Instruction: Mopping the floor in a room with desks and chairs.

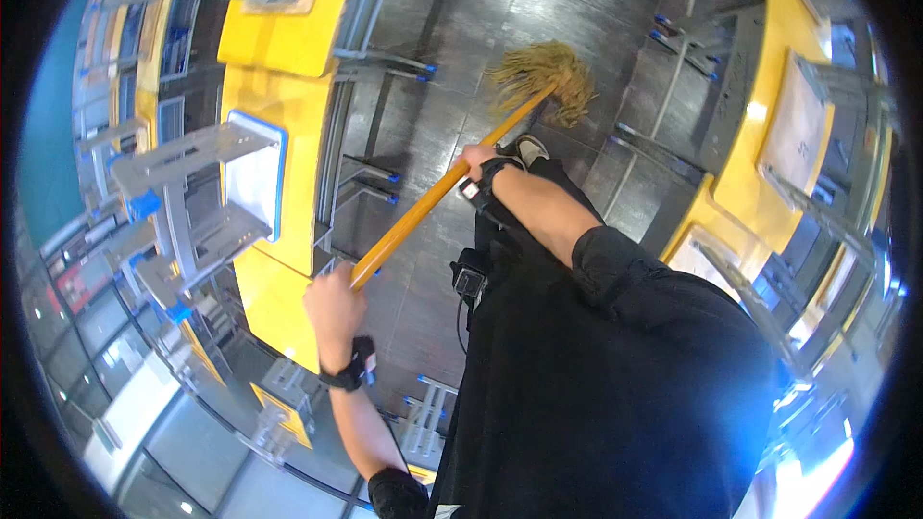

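A string mop with a yellowish head [548, 83] rests on the dark tiled floor [433, 231], and its orange-brown wooden handle [414, 216] slants down to the left. My left hand [335, 306] is closed around the upper end of the handle, near a yellow tabletop. Further down the handle, nearer the mop head, my right hand [477, 161] grips it. Each wrist wears a black band with a small device. One shoe [532, 150] shows just below the mop head.
Yellow tables [277, 303] line the left, with upturned chairs [249, 176] on them. More yellow tables [771, 209] with chairs on top stand on the right. Metal legs with blue caps [425, 72] reach into the aisle from both sides. A grey metal stool [429, 422] stands below.
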`<state>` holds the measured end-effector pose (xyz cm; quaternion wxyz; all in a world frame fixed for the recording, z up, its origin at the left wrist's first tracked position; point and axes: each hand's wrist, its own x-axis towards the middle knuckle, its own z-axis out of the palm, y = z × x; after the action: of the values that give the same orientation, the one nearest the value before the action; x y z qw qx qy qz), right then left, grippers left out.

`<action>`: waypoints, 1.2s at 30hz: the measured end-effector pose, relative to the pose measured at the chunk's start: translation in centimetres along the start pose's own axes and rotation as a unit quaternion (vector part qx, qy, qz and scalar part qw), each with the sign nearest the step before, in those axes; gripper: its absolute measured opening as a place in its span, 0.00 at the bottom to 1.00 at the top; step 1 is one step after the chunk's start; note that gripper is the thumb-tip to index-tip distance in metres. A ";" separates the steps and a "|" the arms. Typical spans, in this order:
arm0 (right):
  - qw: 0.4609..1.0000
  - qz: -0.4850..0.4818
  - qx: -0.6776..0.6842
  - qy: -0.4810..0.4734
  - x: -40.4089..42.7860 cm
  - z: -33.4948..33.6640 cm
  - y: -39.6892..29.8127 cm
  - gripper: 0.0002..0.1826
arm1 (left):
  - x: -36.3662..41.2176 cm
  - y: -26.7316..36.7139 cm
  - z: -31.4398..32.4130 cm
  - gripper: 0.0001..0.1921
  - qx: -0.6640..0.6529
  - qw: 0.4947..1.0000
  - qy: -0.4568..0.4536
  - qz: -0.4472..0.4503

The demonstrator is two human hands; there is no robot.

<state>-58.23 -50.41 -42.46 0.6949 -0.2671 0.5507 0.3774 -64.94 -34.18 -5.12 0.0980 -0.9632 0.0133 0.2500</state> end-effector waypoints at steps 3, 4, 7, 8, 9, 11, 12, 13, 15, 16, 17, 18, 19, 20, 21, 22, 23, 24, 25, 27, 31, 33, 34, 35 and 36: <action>0.995 -0.043 0.090 0.023 0.0 -5.4 -5.0 0.06 | 4.2 5.3 2.6 0.08 -0.027 0.998 -0.023 0.056; 0.991 -0.056 0.119 0.032 -0.4 -7.3 -6.4 0.06 | 5.5 7.5 3.8 0.09 -0.036 0.996 -0.029 0.080; 0.979 -0.076 0.179 0.054 -2.4 -11.3 -9.5 0.06 | 7.9 14.3 5.7 0.09 -0.064 0.988 -0.062 0.124; 0.975 -0.065 0.200 0.066 -3.0 -12.4 -10.4 0.05 | 8.2 16.1 6.1 0.10 -0.063 0.987 -0.069 0.132; 0.971 -0.053 0.219 0.077 -3.7 -13.4 -11.0 0.05 | 8.5 17.6 6.4 0.10 -0.062 0.986 -0.076 0.136; 0.967 -0.092 0.220 0.090 -5.6 -14.5 -10.9 0.03 | 8.1 19.0 6.7 0.09 -0.084 0.982 -0.084 0.150; 0.968 -0.107 0.213 0.078 -6.1 -15.3 -10.7 0.03 | 7.7 19.5 6.7 0.09 -0.085 0.981 -0.093 0.149; 0.970 -0.120 0.202 0.065 -6.6 -15.7 -10.3 0.03 | 7.3 19.6 6.6 0.09 -0.087 0.980 -0.102 0.144; 0.970 -0.132 0.194 0.061 -5.9 -15.7 -8.7 0.05 | 6.1 18.2 6.7 0.09 -0.089 0.981 -0.103 0.140; 0.978 -0.138 0.153 0.028 -5.5 -15.4 -7.7 0.06 | 5.3 16.9 6.9 0.10 -0.097 0.983 -0.106 0.115; 0.984 -0.142 0.108 -0.007 -5.2 -14.9 -6.5 0.07 | 4.3 15.2 7.2 0.11 -0.106 0.985 -0.109 0.086; 0.991 -0.128 0.036 0.000 -4.5 -14.4 -5.4 0.09 | 2.9 13.4 7.1 0.11 -0.108 0.986 -0.104 0.075; 0.992 -0.125 0.022 -0.004 -3.2 -14.1 -4.0 0.09 | 1.4 11.5 6.7 0.10 -0.111 0.987 -0.098 0.064; 0.993 -0.116 0.022 0.000 -1.9 -13.6 -2.3 0.09 | -0.3 9.5 6.4 0.10 -0.102 0.989 -0.095 0.057; 0.994 -0.106 0.018 0.001 -1.1 -12.5 -0.4 0.09 | -2.2 7.3 6.2 0.09 -0.092 0.990 -0.093 0.044; 0.995 -0.095 -0.007 0.004 -0.8 -11.1 1.7 0.08 | -4.5 5.1 6.2 0.09 -0.097 0.992 -0.082 0.024; 0.996 -0.077 -0.013 -0.029 -0.2 -9.6 3.8 0.07 | -6.8 3.3 6.3 0.09 -0.102 0.992 -0.072 0.003; 0.995 -0.060 -0.048 -0.056 0.5 -8.7 5.9 0.07 | -9.2 1.8 6.7 0.08 -0.119 0.990 -0.075 -0.023; 0.992 -0.040 -0.084 -0.085 1.0 -7.6 8.1 0.07 | -11.5 0.7 6.9 0.08 -0.135 0.986 -0.078 -0.052; 0.996 0.038 -0.044 -0.068 1.0 -4.5 13.7 0.07 | -16.6 -0.5 7.9 0.08 -0.137 0.981 -0.072 -0.114; 0.977 0.096 -0.171 -0.083 -1.6 -0.8 23.3 0.09 | -25.7 -1.3 10.9 0.09 -0.138 0.957 -0.069 -0.245; 0.963 0.123 -0.221 -0.086 -1.7 0.0 28.0 0.09 | -29.6 -1.2 12.4 0.09 -0.151 0.935 -0.086 -0.310; 0.954 0.138 -0.256 -0.075 -2.0 0.1 30.0 0.06 | -31.1 -1.0 12.9 0.09 -0.157 0.927 -0.082 -0.331; 0.946 0.146 -0.279 -0.073 -2.2 0.2 31.9 0.06 | -32.5 -0.9 13.6 0.09 -0.168 0.917 -0.086 -0.352; 0.937 0.155 -0.305 -0.070 -2.3 0.2 33.7 0.05 | -33.8 -0.7 14.2 0.09 -0.179 0.907 -0.097 -0.370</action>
<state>-86.00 -31.48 -38.64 0.5500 -0.3504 0.3939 0.6477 -101.28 -31.49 -0.76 0.0103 -0.8715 -0.3983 0.2859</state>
